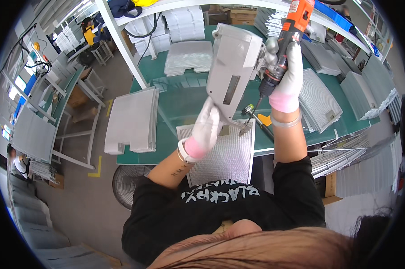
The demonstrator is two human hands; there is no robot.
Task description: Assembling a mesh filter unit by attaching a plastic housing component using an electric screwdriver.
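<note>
My right hand point(288, 74), in a white glove with a pink cuff, is wrapped round an orange and black power drill point(296, 20). Its long thin bit slants down, ending by a small metal piece point(244, 129) over the mesh panel. My left hand point(207, 125), gloved alike, grips the lower left corner of a light grey housing point(235, 58) with a dark slot. That housing stands tilted between my hands, its right side close to my right fingers. A white-framed mesh panel point(225, 157) lies in front of me, overhanging the table edge.
The green table point(171, 101) carries stacks of grey panels point(133, 119) at left, flat sheets point(189, 57) at the back and mesh panels point(319, 98) at right. A hand tool point(247, 109) lies behind the mesh panel. A floor fan point(130, 184) stands below left.
</note>
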